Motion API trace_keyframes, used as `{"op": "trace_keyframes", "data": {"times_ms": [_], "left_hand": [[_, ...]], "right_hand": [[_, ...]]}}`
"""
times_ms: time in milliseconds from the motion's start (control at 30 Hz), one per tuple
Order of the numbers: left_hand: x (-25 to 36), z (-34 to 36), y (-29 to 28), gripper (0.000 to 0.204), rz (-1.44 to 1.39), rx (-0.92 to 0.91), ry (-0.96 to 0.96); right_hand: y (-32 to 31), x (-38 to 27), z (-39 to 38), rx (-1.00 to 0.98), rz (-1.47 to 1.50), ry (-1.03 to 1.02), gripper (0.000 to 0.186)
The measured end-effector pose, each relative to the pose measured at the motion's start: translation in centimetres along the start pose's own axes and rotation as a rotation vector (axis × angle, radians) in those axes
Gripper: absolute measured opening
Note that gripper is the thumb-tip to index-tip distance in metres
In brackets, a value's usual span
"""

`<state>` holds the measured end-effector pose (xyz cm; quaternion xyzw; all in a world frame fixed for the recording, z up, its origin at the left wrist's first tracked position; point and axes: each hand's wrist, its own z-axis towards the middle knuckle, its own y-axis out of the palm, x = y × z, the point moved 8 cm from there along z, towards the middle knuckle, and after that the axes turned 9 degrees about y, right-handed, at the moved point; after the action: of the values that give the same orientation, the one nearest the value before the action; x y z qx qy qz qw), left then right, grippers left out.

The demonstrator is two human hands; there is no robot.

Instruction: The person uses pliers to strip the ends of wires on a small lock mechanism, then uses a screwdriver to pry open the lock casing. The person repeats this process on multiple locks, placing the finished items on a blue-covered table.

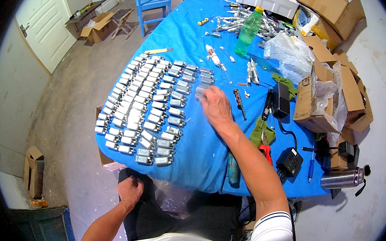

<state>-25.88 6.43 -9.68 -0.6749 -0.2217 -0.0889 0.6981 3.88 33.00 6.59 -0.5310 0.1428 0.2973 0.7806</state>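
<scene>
Many small silver motors [133,102] lie in slanting columns on the blue-covered table [199,152]. My right hand [216,106] reaches over the cloth to the short column at the right end. Its fingers are pinched at a small silver motor [199,94], which is blurred and partly hidden by them. Just above the fingertips a few more motors sit in that column. To the right of the hand lies a dark, slim mechanism [239,103]. My left hand [130,190] rests on my thigh below the table edge, fingers curled closed around nothing visible.
A yellow utility knife [158,51] lies beyond the columns. Farther back are a green bottle [249,32], a heap of slim parts [273,25] and a plastic bag [289,55]. Red-handled pliers [266,153], a black adapter [289,161], cardboard boxes [312,102] and a steel flask [342,178] occupy the right.
</scene>
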Motion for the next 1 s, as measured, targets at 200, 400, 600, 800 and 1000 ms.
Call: {"op": "trace_keyframes", "data": {"times_ms": [200,400,600,800,1000], "left_hand": [[0.5,0.3,0.3,0.027,0.010,-0.030,0.000],[0.5,0.4,0.1,0.025,-0.016,-0.022,-0.021],[0.2,0.4,1.0,0.023,0.034,-0.064,-0.022],[1.1,0.8,0.8,0.023,0.073,-0.068,0.015],[1.2,1.3,1.0,0.022,0.076,-0.072,0.033]], "right_hand": [[0.9,0.4,0.8,-0.030,0.001,-0.050,0.016],[-0.5,1.0,1.0,0.007,0.070,-0.014,0.014],[-5.4,8.8,3.6,0.260,-0.099,0.141,0.017],[-11.5,15.5,6.7,0.354,-0.076,0.375,0.016],[-8.5,17.9,7.8,0.129,-0.111,0.492,0.020]]}}
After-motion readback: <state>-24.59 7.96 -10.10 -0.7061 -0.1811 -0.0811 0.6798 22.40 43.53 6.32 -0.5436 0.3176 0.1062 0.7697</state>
